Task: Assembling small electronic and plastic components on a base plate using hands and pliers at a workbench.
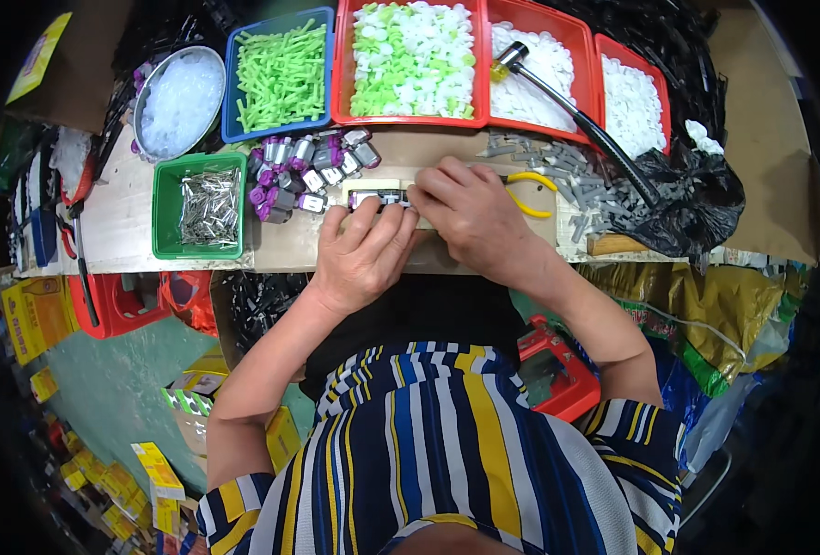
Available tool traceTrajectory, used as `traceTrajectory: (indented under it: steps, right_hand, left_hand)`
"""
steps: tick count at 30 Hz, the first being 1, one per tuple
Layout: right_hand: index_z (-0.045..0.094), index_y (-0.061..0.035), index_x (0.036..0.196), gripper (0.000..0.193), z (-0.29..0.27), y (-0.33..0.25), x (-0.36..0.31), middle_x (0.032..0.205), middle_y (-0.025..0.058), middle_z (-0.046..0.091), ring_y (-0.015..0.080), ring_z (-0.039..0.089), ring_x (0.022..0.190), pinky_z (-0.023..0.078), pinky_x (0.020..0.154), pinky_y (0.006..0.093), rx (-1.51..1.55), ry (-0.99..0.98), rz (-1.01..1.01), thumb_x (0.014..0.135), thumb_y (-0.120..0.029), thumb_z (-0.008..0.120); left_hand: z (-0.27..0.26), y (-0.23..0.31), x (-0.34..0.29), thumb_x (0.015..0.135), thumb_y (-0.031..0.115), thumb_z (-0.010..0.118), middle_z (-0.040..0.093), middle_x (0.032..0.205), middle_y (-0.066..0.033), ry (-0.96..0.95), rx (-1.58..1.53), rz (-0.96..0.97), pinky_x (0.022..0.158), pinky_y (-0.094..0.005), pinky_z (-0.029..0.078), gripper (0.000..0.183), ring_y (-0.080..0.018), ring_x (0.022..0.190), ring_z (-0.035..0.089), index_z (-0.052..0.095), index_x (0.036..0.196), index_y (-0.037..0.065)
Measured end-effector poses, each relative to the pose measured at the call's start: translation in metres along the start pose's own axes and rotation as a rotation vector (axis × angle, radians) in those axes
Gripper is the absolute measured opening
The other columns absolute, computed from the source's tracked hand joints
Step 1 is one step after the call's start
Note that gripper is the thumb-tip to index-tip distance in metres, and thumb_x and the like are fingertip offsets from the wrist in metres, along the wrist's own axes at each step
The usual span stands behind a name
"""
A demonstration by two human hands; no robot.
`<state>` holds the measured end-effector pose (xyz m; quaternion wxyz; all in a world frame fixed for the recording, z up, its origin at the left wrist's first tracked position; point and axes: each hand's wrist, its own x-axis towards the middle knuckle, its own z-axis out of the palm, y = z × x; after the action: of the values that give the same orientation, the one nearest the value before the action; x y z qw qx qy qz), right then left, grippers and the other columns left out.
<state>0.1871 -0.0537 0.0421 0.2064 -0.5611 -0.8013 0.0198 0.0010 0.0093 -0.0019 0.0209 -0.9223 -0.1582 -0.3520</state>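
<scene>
A small dark part with purple and silver on it (379, 197) lies on a cream-coloured block on the worktable (285, 248), between my hands. My left hand (364, 257) holds this part from the near side, with bent fingertips along its edge. At its right end my right hand (479, 215) is closed in a pinch; whatever its fingertips grip is hidden. Just right of that hand, pliers with yellow handles (532, 192) lie partly covered. Behind my left hand is a heap of purple-and-grey small parts (313, 166).
A green bin (159, 217) of metal pins stands at left. Behind are a metal bowl (179, 106), a blue tray (232, 88) and red trays (410, 121) of plastic pieces. A hammer (581, 116) leans across; grey pieces (567, 176) and a black bag (692, 199) lie right.
</scene>
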Motion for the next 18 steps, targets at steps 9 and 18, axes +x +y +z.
traceTrajectory:
  steps: [9, 18]
  right_hand:
    - [0.066, -0.0005, 0.1, 0.027, -0.02, 0.024, -0.028, 0.098, 0.0159, 0.063, 0.0362, 0.063, 0.087, 0.05, 0.076, 0.0435, 0.151, 0.348, 0.23, 0.074, 0.004, 0.063]
    - [0.061, 0.002, 0.11, 0.027, -0.058, 0.05, -0.092, 0.103, 0.0203, 0.06, 0.0434, 0.06, 0.094, 0.049, 0.077, 0.0467, -0.207, 0.016, 0.747, 0.084, -0.002, 0.064]
  left_hand:
    - [0.001, 0.001, 0.007, 0.08, 0.017, 0.075, 0.061, 0.1, -0.0047, 0.016, -0.008, 0.012, 0.083, -0.0388, 0.039, 0.026, -0.0235, 0.099, 0.057, 0.069, 0.102, 0.005]
    - [-0.008, 0.003, 0.008, 0.077, 0.02, 0.078, 0.061, 0.101, -0.0075, -0.048, -0.034, -0.036, 0.087, -0.0428, 0.041, 0.032, -0.0275, 0.103, 0.055, 0.069, 0.104, 0.005]
